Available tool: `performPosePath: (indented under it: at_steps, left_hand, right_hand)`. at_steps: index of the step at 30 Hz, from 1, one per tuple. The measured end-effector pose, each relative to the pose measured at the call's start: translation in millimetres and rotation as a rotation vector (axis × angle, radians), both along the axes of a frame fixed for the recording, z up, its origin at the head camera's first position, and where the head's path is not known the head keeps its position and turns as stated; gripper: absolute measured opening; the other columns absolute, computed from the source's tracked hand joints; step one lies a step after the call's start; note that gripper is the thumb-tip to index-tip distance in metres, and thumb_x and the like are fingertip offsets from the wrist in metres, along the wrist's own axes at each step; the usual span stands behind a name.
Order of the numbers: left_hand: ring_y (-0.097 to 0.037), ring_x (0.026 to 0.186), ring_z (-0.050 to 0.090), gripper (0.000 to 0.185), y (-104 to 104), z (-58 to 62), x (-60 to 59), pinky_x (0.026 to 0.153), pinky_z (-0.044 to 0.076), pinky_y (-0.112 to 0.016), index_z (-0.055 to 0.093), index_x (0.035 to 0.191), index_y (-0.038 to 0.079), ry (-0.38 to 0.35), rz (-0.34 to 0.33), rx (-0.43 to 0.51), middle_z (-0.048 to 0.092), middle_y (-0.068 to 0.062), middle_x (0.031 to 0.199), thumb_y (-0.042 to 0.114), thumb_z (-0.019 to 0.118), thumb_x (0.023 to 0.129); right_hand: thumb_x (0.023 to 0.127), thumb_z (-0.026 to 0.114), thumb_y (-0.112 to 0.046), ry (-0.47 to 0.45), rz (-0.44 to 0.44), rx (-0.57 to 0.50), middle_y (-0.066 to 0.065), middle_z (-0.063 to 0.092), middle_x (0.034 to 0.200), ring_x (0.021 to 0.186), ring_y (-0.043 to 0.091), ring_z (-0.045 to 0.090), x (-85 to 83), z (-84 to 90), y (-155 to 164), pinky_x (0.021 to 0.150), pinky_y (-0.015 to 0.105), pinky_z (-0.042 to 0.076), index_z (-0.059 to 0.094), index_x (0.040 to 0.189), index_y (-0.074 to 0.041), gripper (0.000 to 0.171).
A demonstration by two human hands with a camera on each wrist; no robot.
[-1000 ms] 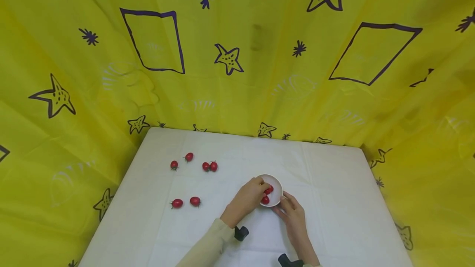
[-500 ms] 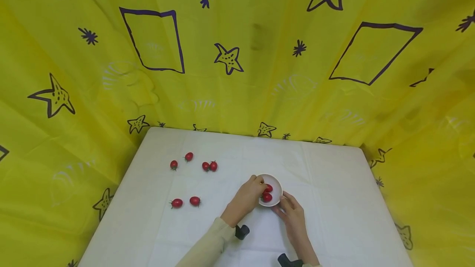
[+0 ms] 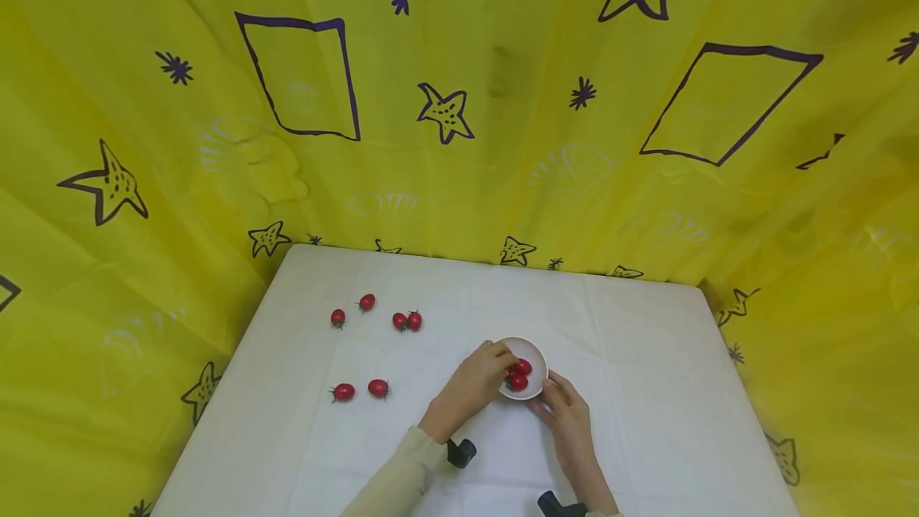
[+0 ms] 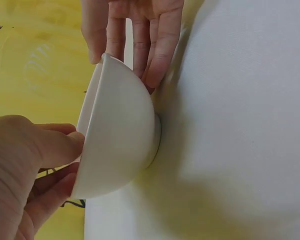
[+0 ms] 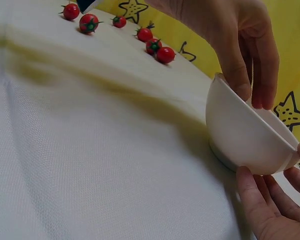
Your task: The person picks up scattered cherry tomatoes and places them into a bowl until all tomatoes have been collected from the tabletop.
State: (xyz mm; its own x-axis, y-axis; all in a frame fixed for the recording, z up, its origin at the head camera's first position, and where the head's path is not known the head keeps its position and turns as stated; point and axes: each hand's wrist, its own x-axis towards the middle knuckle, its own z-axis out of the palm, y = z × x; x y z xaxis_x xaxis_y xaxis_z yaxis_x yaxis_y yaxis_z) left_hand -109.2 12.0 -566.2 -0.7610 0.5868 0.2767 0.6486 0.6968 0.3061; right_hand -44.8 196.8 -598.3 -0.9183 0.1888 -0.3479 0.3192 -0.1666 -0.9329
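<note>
I'm seeing my left hand (image 3: 470, 385) reaching over the white bowl (image 3: 534, 351) near the table's (image 3: 646, 389) middle — fingers curled at its rim above the tomatoes (image 3: 518, 374), whether pinching one I can't tell. My right hand (image 3: 567, 413) is cupping the bowl's near side, fingers fairly straight.

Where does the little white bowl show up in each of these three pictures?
Head view: the white bowl sits low and centre, on the table, between both hands.
Left wrist view: the bowl fills the left middle, seen side-on.
Right wrist view: the bowl is at the right edge.
Shared landmark: the left hand at the bowl's rim.
</note>
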Motion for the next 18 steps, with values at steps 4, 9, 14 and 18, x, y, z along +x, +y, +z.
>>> performPosePath:
  at_steps: [4,9,14,18]
  left_hand:
    - [-0.013,0.101,0.063,0.022,-5.3,-2.4,2.3,0.096,0.056,-0.020,0.075,0.118,0.013,-0.038,0.007,0.077,0.072,0.001,0.116,0.009,0.072,0.097]
    - [-0.016,0.106,0.067,0.022,-11.6,-3.2,7.6,0.099,0.057,-0.026,0.075,0.118,0.010,-0.099,0.026,0.194,0.074,-0.001,0.116,0.008,0.072,0.097]
    - [-0.018,0.112,0.068,0.027,-20.1,-6.0,15.1,0.102,0.056,-0.034,0.074,0.123,0.010,-0.293,0.067,0.407,0.075,-0.002,0.120,0.009,0.073,0.096]
    - [-0.018,0.111,0.069,0.036,-28.4,-6.9,21.4,0.100,0.057,-0.036,0.070,0.132,0.012,-0.369,0.099,0.499,0.075,-0.003,0.122,0.011,0.073,0.096]
  right_hand:
    - [0.108,0.058,-0.021,0.001,-0.002,-0.006,0.024,0.051,0.149,0.108,0.002,0.066,-0.3,-0.3,0.1,0.097,0.030,0.060,0.044,0.152,0.005,0.053]
    - [0.108,0.058,-0.021,-0.001,-0.004,0.002,0.021,0.056,0.145,0.107,0.002,0.066,-0.4,-0.5,0.2,0.096,0.030,0.060,0.044,0.152,0.005,0.053]
    - [0.108,0.058,-0.020,0.005,-0.001,0.003,0.023,0.055,0.146,0.106,0.001,0.067,-0.5,-0.9,0.1,0.097,0.030,0.060,0.045,0.152,0.005,0.053]
    - [0.108,0.058,-0.020,0.006,-0.002,0.003,0.023,0.055,0.146,0.106,0.002,0.067,-0.2,-1.6,0.0,0.097,0.030,0.060,0.045,0.152,0.005,0.052]
